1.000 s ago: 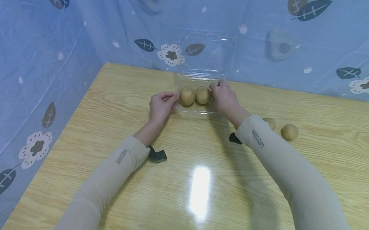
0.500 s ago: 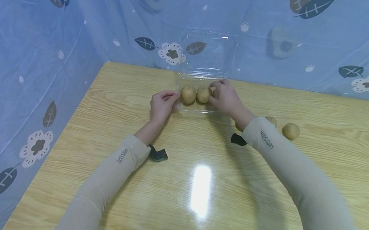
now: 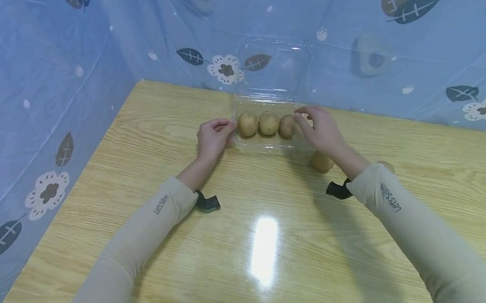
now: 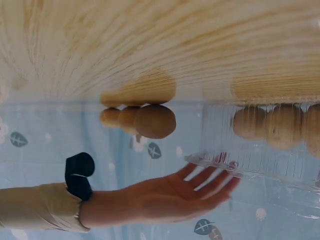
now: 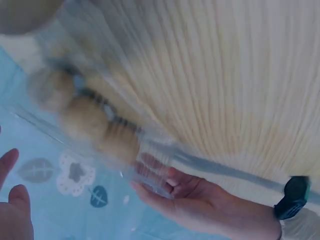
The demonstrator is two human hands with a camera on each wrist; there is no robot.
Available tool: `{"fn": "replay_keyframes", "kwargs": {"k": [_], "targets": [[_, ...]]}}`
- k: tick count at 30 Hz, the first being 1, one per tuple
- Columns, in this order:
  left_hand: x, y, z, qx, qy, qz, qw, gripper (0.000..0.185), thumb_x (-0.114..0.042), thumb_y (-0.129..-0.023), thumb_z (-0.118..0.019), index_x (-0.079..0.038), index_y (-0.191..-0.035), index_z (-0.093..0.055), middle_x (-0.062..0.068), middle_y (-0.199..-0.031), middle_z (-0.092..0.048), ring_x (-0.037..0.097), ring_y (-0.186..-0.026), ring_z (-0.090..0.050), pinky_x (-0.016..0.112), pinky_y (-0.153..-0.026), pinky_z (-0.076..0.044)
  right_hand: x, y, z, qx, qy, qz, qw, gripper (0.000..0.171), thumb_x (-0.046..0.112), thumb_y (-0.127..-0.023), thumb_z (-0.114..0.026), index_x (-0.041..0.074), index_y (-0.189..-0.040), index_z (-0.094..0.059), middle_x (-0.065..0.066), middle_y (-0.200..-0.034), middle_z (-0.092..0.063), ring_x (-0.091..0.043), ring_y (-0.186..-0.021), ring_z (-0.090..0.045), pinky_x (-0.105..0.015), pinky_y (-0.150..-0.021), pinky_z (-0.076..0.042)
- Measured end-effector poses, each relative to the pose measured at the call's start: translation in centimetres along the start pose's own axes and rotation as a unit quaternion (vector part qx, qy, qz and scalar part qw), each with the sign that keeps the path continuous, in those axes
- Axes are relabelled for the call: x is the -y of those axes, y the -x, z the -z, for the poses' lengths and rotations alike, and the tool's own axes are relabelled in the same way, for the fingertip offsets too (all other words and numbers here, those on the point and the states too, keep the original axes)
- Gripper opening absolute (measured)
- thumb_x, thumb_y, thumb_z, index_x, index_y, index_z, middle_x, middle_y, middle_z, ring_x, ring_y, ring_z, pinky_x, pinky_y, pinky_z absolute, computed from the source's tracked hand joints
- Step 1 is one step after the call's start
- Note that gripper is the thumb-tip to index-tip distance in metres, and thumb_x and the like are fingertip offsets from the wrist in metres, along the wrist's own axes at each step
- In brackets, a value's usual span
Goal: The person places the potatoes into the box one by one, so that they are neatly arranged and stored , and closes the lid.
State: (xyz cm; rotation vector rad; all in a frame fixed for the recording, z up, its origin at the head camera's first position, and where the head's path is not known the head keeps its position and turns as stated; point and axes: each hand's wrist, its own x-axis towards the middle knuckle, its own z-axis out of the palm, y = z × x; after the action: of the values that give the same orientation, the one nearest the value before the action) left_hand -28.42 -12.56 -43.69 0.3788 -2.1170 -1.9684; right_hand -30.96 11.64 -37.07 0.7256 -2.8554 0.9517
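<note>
While the left hand (image 3: 213,138) pinches its corner, the clear tray (image 3: 262,146) lies crosswise — three potatoes (image 3: 268,123) in a row. Right hand (image 3: 321,130) hovers open, holding nothing; sleeves (image 3: 390,198) read "LetsSlim".

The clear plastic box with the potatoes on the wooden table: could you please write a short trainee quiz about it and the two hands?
1. How many potatoes lie inside the clear box?
2. True or false: the box's lid is closed over the potatoes.
3. Which hand steadies the box's left end? A) left hand B) right hand C) neither

Key
1. Three: left potato, middle potato, right potato.
2. False; the lid stands open against the blue cloth.
3. A. The left hand holds that end; the right hand is at the right end, fingers relaxed, holding nothing. Loose potatoes lie on the table beside it.
</note>
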Motion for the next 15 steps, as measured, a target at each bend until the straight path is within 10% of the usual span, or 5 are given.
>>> {"fn": "replay_keyframes", "kwargs": {"k": [15], "targets": [[0.0,0.1,0.0,0.001,-0.014,-0.008,0.9999,0.026,-0.024,-0.082,-0.068,-0.002,-0.095,-0.068,0.013,-0.087,-0.069,0.005,-0.058,-0.059,0.018,-0.054,-0.056,-3.1,4.5,2.9,0.051,0.053,-0.027,0.997,0.035,0.018,-0.095,-0.041,-0.005,-0.120,-0.051,-0.026,-0.124,-0.049,-0.041,-0.112,-0.044,-0.055,-0.094,-0.039]]}}
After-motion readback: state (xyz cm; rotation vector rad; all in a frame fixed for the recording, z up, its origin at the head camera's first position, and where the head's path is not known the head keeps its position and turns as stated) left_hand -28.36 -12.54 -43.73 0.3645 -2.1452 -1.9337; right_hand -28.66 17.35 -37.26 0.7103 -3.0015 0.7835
